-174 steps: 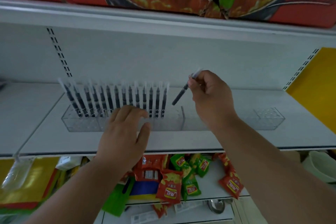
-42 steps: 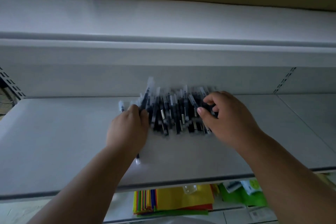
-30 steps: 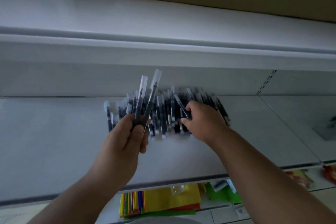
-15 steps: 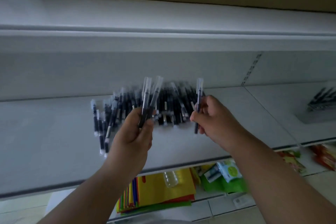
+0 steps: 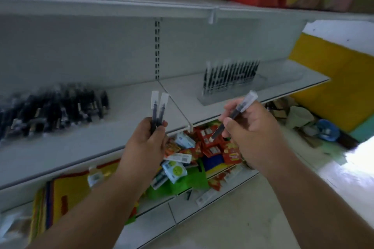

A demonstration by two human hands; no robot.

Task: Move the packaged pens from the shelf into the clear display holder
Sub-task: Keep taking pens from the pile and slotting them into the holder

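Pens in hand: The left hand (image 5: 148, 139) grips two packaged pens (image 5: 157, 110) upright by their lower ends, clear sleeve tops standing free; the right hand (image 5: 250, 129) pinches a single packaged pen (image 5: 234, 114) at mid-barrel, tilted up to the right.
Loose stock: A blurred heap of packaged pens (image 5: 54, 107) lies on the white shelf (image 5: 125, 127) at far left.
Destination: The clear display holder (image 5: 228, 89) stands on the same shelf level at far right, well apart from both hands, a row of pens already upright in it.
Handling: Each pen looks light and stiff, its plastic sleeve likely slick; a firm pinch on the barrel, not the empty sleeve tip, seems the safer hold for steering the lower end into a slot.
Shelf: White metal with a slotted upright (image 5: 157, 46) behind; cartons sit on the shelf above.
Room: Snack packets (image 5: 212, 145) and coloured paper (image 5: 66, 190) crowd the lower shelf; a pale floor and yellow wall lie to the right.
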